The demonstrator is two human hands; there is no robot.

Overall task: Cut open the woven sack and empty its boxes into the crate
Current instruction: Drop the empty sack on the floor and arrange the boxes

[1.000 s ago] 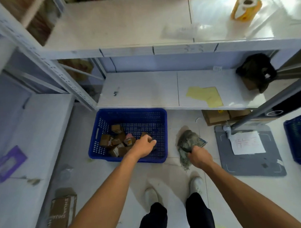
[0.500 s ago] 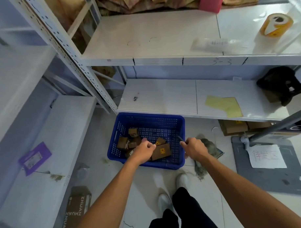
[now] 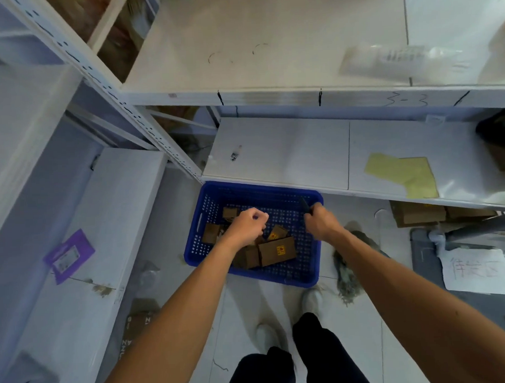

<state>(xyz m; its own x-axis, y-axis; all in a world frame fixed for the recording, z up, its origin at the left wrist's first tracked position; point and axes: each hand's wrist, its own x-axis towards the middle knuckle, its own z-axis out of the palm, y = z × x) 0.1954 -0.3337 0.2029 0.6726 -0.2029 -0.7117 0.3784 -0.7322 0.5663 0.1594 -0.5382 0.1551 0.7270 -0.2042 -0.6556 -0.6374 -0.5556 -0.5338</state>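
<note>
A blue perforated crate (image 3: 198,252) stands on the floor in front of the low shelf, with several brown cardboard boxes (image 3: 277,251) lying loose inside. My left hand (image 3: 246,229) hovers over the boxes, fingers curled into a fist with nothing visible in it. My right hand (image 3: 322,224) is above the crate's right rim, closed around a slim dark cutter (image 3: 304,204) whose tip points up and away. The grey-green woven sack (image 3: 345,277) lies crumpled on the floor just right of the crate, partly hidden by my right forearm.
White metal shelving (image 3: 272,150) rises behind the crate and along the left. Yellow paper (image 3: 402,173) lies on the low shelf, with cartons (image 3: 418,214) beneath it. A grey mat holding a white sheet (image 3: 477,272) is at right. My feet (image 3: 312,301) stand close behind the crate.
My right hand released the sack, which now lies on the floor, and moved left over the crate's rim with the cutter. My left hand lifted off the boxes.
</note>
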